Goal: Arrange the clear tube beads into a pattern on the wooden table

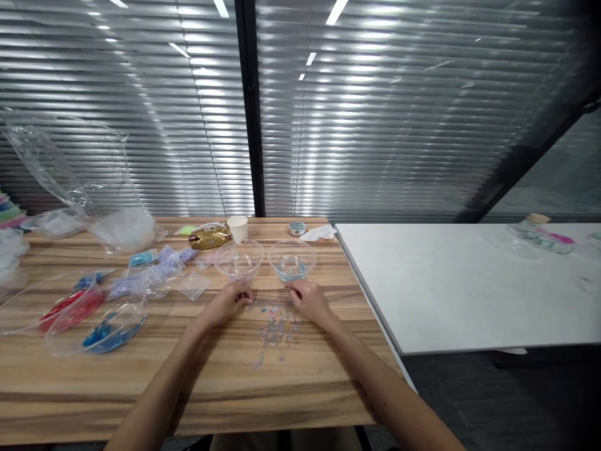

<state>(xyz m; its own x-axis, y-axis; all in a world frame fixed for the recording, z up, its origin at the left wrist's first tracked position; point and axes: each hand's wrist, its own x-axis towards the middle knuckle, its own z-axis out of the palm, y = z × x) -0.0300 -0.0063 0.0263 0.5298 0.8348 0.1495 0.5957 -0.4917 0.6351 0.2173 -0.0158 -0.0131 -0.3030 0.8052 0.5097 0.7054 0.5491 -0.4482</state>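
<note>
Small striped, multicoloured pieces (276,327), too small to name for certain, lie scattered on the wooden table between my forearms. At their far left edge my left hand (231,299) rests low with curled fingers, just in front of a clear bowl (220,262). My right hand (307,299) has thumb and fingers pinched together in front of a second clear bowl (275,255), which has light blue contents (291,270) at its bottom. What either hand holds, if anything, is hidden or too small to make out.
Behind the bowls stand a paper cup (238,229), a gold packet (210,236), a round tin (297,228) and a white tissue (319,233). Leftward lie small bags (164,266) and bowls with red (77,307) and blue (101,335) contents. A white table (460,288) adjoins on the right.
</note>
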